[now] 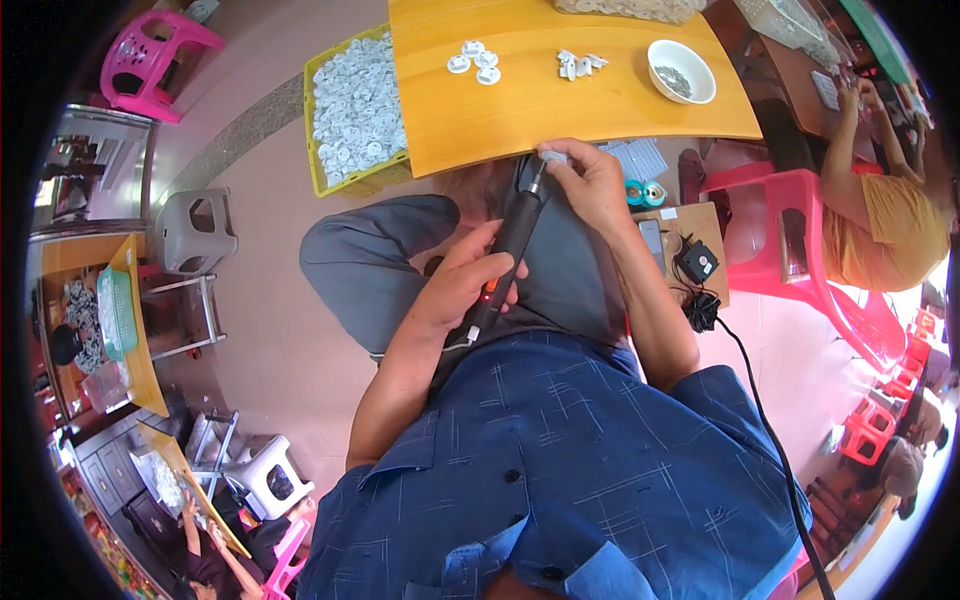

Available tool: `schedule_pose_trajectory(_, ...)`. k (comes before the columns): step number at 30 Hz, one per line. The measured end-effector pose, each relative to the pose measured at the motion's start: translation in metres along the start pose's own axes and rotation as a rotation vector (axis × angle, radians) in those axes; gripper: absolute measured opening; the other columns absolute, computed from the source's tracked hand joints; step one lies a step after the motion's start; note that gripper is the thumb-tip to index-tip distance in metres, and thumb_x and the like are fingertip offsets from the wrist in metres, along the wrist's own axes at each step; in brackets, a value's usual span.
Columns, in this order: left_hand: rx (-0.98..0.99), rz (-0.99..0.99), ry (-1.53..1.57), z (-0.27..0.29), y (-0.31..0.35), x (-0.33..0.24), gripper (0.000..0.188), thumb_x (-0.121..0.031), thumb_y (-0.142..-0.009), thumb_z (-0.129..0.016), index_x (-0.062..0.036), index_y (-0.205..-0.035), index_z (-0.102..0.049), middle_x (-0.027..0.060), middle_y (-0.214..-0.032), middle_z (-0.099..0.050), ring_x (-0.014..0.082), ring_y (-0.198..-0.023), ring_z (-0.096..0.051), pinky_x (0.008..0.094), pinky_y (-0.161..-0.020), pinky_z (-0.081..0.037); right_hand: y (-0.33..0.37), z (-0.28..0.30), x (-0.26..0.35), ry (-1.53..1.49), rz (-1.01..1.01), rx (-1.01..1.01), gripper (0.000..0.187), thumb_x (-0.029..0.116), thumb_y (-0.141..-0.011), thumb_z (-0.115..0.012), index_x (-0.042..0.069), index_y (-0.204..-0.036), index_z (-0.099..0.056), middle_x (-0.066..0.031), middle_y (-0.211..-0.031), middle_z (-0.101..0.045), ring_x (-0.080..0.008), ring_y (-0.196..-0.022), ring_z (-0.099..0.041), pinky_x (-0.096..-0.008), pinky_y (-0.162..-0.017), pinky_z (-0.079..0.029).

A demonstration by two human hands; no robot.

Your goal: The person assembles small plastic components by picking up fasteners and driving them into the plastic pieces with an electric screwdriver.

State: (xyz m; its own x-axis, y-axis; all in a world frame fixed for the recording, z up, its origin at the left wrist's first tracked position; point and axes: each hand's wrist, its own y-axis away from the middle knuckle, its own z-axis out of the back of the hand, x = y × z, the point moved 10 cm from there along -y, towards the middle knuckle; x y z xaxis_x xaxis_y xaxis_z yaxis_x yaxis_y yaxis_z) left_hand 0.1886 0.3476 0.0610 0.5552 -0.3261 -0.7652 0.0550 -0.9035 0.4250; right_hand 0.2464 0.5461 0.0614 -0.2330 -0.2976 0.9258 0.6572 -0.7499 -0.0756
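Pink flooring point(290, 330) stretches around the person, who sits bent over their lap at the near edge of a yellow table point(540, 110). Just off that edge, over one thigh, is a small pale piece point(552, 156), with the tip of a black screwdriver point(517, 222) at it. From where I stand, the right hand point(592, 190) is closed in a pinch, thumb and forefinger on the piece, the forearm reaching up and slightly inward. The left hand point(468, 278) is wrapped round the screwdriver's body, thumb laid along it (a small red light glows by the fingers), and the tool slants from the belly up toward the right hand.

On the table are discs point(486, 59), white bits point(580, 66) and a white bowl point(700, 64) with grey specks in it. Against the table's left end stands a yellow crate point(370, 178) heaped with discs. Over on the right, a co-worker point(885, 225) in a mustard top sits on a pink chair point(745, 240).

Counting up: one piece in hand, one screwdriver, four discs on the table, one bowl, one crate. Too crowded to count are the white bits and the crate's load.
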Motion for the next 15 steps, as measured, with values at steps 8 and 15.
schedule_pose_trajectory(8,-0.005,0.02,0.073,0.0,0.002,-0.002,0.047,-0.017,-0.096,-0.059,-0.0012,-0.14,-0.051,0.0106,-0.098,-0.067,0.0148,-0.071,-0.065,0.0273,-0.062,-0.057,0.003,0.002,0.01,0.062,0.046,0.0,0.024,-0.001,-0.093,-0.069,0.003,-0.115,-0.075,-0.0024,-0.096,-0.077,-0.006,-0.079,-0.064,-0.023,-0.072,-0.052)
schedule_pose_trajectory(15,-0.001,0.039,0.093,0.0,0.002,-0.002,0.044,-0.014,-0.098,-0.058,-0.0029,-0.139,-0.048,0.0096,-0.095,-0.068,0.0143,-0.067,-0.065,0.0289,-0.059,-0.057,0.005,0.004,0.016,0.067,0.061,0.006,0.023,-0.001,-0.092,-0.07,0.003,-0.114,-0.076,-0.0035,-0.095,-0.077,-0.0069,-0.079,-0.065,-0.0237,-0.073,-0.052)
